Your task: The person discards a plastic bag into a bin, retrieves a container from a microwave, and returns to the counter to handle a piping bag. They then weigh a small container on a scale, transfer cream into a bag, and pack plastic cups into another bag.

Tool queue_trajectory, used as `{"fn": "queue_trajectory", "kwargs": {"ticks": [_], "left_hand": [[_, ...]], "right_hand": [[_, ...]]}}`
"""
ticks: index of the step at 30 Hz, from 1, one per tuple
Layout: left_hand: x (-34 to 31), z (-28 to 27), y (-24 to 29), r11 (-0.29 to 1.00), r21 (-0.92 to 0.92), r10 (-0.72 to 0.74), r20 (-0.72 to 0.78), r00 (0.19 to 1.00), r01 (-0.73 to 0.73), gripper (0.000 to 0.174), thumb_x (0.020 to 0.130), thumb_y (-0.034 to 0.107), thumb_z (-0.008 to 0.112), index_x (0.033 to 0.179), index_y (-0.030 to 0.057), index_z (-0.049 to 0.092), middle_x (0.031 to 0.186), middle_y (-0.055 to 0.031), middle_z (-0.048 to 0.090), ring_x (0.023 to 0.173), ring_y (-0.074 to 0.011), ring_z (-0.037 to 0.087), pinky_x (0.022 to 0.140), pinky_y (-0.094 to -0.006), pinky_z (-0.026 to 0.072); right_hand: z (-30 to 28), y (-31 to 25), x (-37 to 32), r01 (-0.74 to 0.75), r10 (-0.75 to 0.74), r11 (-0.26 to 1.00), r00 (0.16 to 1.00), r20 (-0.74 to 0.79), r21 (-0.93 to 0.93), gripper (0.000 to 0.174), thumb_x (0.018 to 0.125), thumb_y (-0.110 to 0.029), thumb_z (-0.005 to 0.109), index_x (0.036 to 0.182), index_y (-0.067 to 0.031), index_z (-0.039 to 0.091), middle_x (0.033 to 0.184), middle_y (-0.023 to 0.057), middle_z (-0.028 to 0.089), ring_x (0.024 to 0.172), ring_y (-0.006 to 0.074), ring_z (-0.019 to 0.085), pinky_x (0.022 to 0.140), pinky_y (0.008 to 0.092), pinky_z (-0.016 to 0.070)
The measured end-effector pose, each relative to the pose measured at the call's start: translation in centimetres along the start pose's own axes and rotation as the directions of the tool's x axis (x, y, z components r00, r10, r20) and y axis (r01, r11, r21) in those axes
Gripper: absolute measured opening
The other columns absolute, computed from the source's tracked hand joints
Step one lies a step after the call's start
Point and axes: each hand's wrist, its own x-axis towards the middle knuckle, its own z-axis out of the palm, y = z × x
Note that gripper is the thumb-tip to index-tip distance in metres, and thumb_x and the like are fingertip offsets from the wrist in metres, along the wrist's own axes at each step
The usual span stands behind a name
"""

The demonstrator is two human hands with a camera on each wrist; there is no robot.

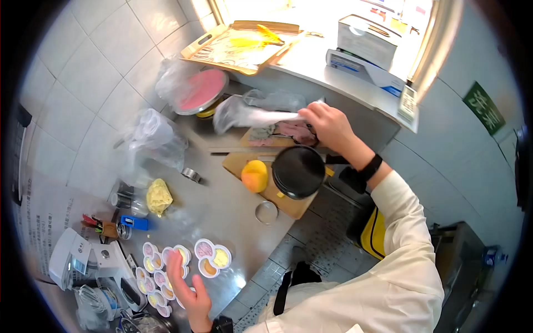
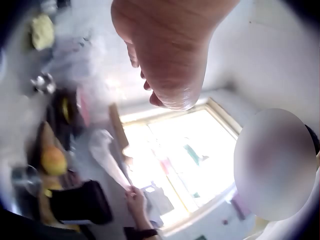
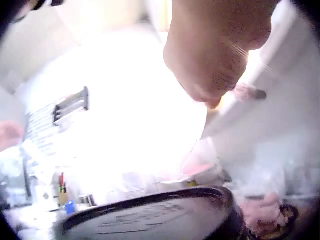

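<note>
My right hand (image 1: 327, 125) is raised over the far end of the metal counter and grips one end of a whitish plastic bag (image 1: 236, 114). The bag stretches out to the left, blurred, its far end wider and see-through. Below that hand lie a crumpled pink cloth (image 1: 297, 131) and a black round-lidded container (image 1: 298, 172). Beside the container sits a yellow-orange fruit (image 1: 255, 176) on a wooden board (image 1: 236, 162). My left hand (image 1: 189, 286), fingers extended, hovers over small white cups (image 1: 161, 277) with pink, yellow and orange contents, holding nothing.
A metal ring (image 1: 266, 212) lies near the counter edge. On the left are a yellow lump (image 1: 159, 197), a blue object (image 1: 135, 222), clear plastic bags (image 1: 158, 139) and a white machine (image 1: 108, 261). The windowsill holds a wooden tray (image 1: 244, 50) and boxes (image 1: 366, 41).
</note>
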Motion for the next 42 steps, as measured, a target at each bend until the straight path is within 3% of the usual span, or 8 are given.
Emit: {"fn": "queue_trajectory", "kwargs": {"ticks": [6, 17, 22, 25, 31, 34, 38, 42], "left_hand": [[3.0, -0.5, 11.0, 0.853, -0.49, 0.306, 0.189, 0.933, -0.18, 0.048, 0.084, 0.019, 0.038, 0.125, -0.0055, 0.033, 0.127, -0.0175, 0.039, 0.121, -0.028, 0.033, 0.102, -0.0367, 0.0203], [-9.2, 11.0, 12.4, -0.345, -0.592, 0.293, 0.67, 0.683, 0.728, 0.024, 0.092, 0.026, 0.04, 0.098, 0.0041, 0.048, 0.088, -0.0063, 0.054, 0.095, -0.0193, 0.052, 0.087, -0.0305, 0.0411], [-10.3, 12.5, 13.2, -0.507, -0.622, 0.172, 0.605, 0.778, 0.596, 0.028, 0.092, 0.029, 0.038, 0.1, 0.0038, 0.049, 0.092, -0.0076, 0.056, 0.099, -0.0197, 0.052, 0.091, -0.032, 0.0395], [-10.5, 13.0, 14.7, -0.415, -0.659, 0.199, 0.607, 0.769, 0.627, 0.032, 0.093, 0.03, 0.035, 0.103, 0.0031, 0.049, 0.099, -0.0095, 0.057, 0.103, -0.0206, 0.051, 0.093, -0.0318, 0.0384], [-18.7, 15.4, 16.8, 0.42, -0.453, 0.36, 0.878, 0.314, 0.786, 0.042, 0.091, 0.035, 0.039, 0.119, 0.0034, 0.042, 0.109, -0.0044, 0.053, 0.1, -0.0118, 0.05, 0.085, -0.0242, 0.0388], [-23.5, 17.3, 18.6, 0.297, -0.289, 0.336, 0.924, 0.183, 0.91, 0.038, 0.091, 0.03, 0.041, 0.12, 0.0053, 0.042, 0.103, -0.0003, 0.053, 0.089, -0.0085, 0.051, 0.076, -0.0216, 0.0412], [-25.3, 20.5, 20.7, 0.468, -0.382, 0.214, 0.924, 0.318, 0.797, 0.028, 0.092, 0.023, 0.038, 0.109, 0.0042, 0.049, 0.089, -0.0004, 0.056, 0.076, -0.0079, 0.052, 0.064, -0.0222, 0.0424], [-26.9, 24.1, 20.3, 0.7, -0.256, 0.14, 0.965, 0.222, 0.667, 0.028, 0.093, 0.022, 0.034, 0.106, 0.0037, 0.051, 0.091, -0.0028, 0.055, 0.082, -0.0091, 0.051, 0.07, -0.0229, 0.0417]], "right_hand": [[-15.4, -11.8, -4.3, 0.27, -0.29, 0.956, 0.917, -0.272, -0.111, 0.02, 0.066, -0.009, 0.06, 0.086, -0.0091, 0.056, 0.081, -0.0003, 0.049, 0.064, 0.0108, 0.048, 0.054, 0.0221, 0.0414], [-22.5, -24.4, -17.1, -0.082, 0.2, 0.828, 0.967, -0.155, 0.555, 0.025, 0.069, 0.006, 0.056, 0.093, -0.0003, 0.056, 0.097, 0.0093, 0.053, 0.089, 0.0242, 0.053, 0.08, 0.0313, 0.0447], [-23.0, -26.7, -26.0, -0.541, 0.379, -0.414, 0.629, 0.679, 0.732, 0.025, 0.085, -0.017, 0.053, 0.104, -0.0016, 0.052, 0.099, 0.0057, 0.053, 0.092, 0.0132, 0.049, 0.077, 0.0286, 0.0423], [-24.2, -26.8, -27.6, -0.745, 0.05, 0.05, 0.668, 0.743, 0.666, 0.03, 0.087, -0.02, 0.049, 0.111, -0.0014, 0.05, 0.098, 0.0042, 0.055, 0.093, 0.0108, 0.049, 0.084, 0.0246, 0.0383], [-23.4, -24.0, -30.1, -0.755, 0.672, -0.007, 0.482, 0.562, 0.655, 0.024, 0.089, -0.019, 0.043, 0.088, 0.0014, 0.055, 0.073, 0.0116, 0.055, 0.074, 0.0151, 0.052, 0.066, 0.0298, 0.0408], [-22.6, -22.0, -33.0, -0.735, 0.809, 0.554, 0.586, -0.045, 0.39, 0.027, 0.09, -0.023, 0.041, 0.099, -0.0018, 0.056, 0.09, 0.009, 0.056, 0.082, 0.0126, 0.048, 0.072, 0.027, 0.039], [-25.7, -20.7, -36.3, -0.35, 0.604, -0.59, 0.407, 0.685, 0.728, 0.032, 0.091, -0.021, 0.038, 0.106, 0.0016, 0.055, 0.1, 0.0043, 0.055, 0.087, 0.0104, 0.05, 0.079, 0.0251, 0.0395], [-24.7, -21.2, -40.5, -0.535, 0.538, -0.491, 0.435, 0.722, 0.688, 0.028, 0.09, -0.016, 0.038, 0.099, 0.0025, 0.057, 0.097, 0.0076, 0.058, 0.089, 0.0132, 0.053, 0.081, 0.026, 0.0398]]}}
